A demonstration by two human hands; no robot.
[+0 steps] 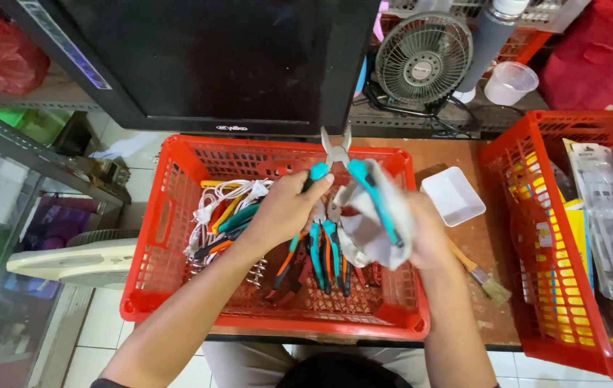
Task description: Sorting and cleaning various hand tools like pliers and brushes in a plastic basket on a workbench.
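Red plastic basket on bench, nearest; loose pliers, white cord inside. Above basket: left hand clenched on teal handle of cutters; right hand gripping grey cloth around other handle. Jaws parted, pointing away. Beyond: white tray, brush, fan.

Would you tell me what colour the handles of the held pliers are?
Teal, on the pliers over the red basket; the head view shows it.

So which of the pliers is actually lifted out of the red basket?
The teal-handled pliers, jaws up, gripped by the left hand and wrapped in the grey cloth held by the right hand. The others lie in the red basket.
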